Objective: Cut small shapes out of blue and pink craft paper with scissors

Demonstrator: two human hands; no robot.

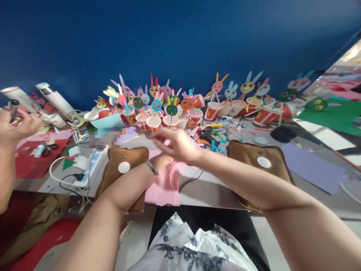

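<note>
My right hand [179, 145] reaches in over my left, its fingers stretched out and slightly apart, with nothing visible in them. Beneath it is my left hand [164, 162], a bracelet [152, 167] on its wrist; the fingers are mostly covered, so what they hold is hidden. Pink paper [163, 188] lies creased under both hands and hangs to the table's front edge. Just beyond the hands stand red-and-white paper cups [153, 123] with paper rabbit faces on sticks, such as a blue one [156, 105] and a dark green one [172, 110].
Brown cushion-like warmers lie left [115, 184] and right [245, 150]. Paper scraps and scissors-like tools [210, 137] heap behind. A power strip [91, 167] with cables sits left, purple paper [313, 169] right. At far left another person's hand [19, 122] holds a dark object.
</note>
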